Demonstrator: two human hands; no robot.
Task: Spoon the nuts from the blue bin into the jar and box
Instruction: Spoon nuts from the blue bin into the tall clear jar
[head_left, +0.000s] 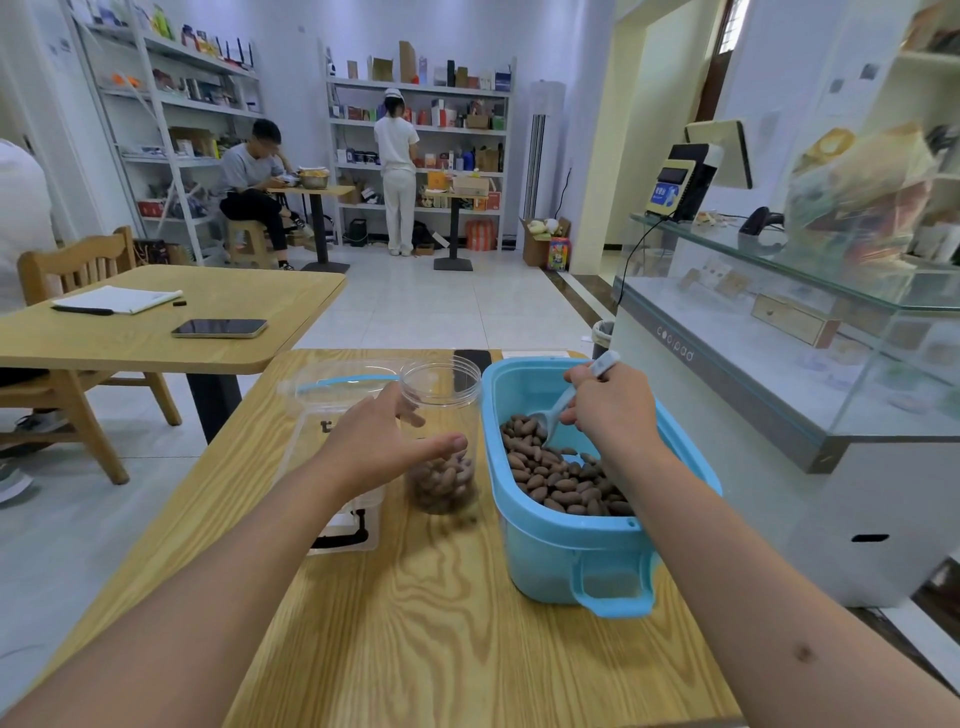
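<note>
Head view: a wooden table (426, 623) carries a blue bin (582, 561) on the right, a clear plastic jar (441, 395) just left of it, and a clear plastic box (332, 395) left of the jar. The bin holds a layer of brown nuts (561, 478) spread over its floor, heaped toward the near end. The right hand (613, 410) is inside the bin's far half, fingers curled round the handle of a pale scoop (558, 410); the scoop's bowl is down at the nuts, its handle end sticking up past the knuckles. The left hand (384, 441) is at the jar, thumb stretched across the jar's near face and fingers reaching round the far side, seen through the plastic; the hold looks loose and whether it is a firm grip cannot be told. The jar stands upright, uncapped, roughly one third full of nuts. The box is partly hidden by the left forearm; its contents cannot be told. A dark phone (471, 364) lies behind the jar. A second table (156, 343) at left bears a phone and notepad.
</note>
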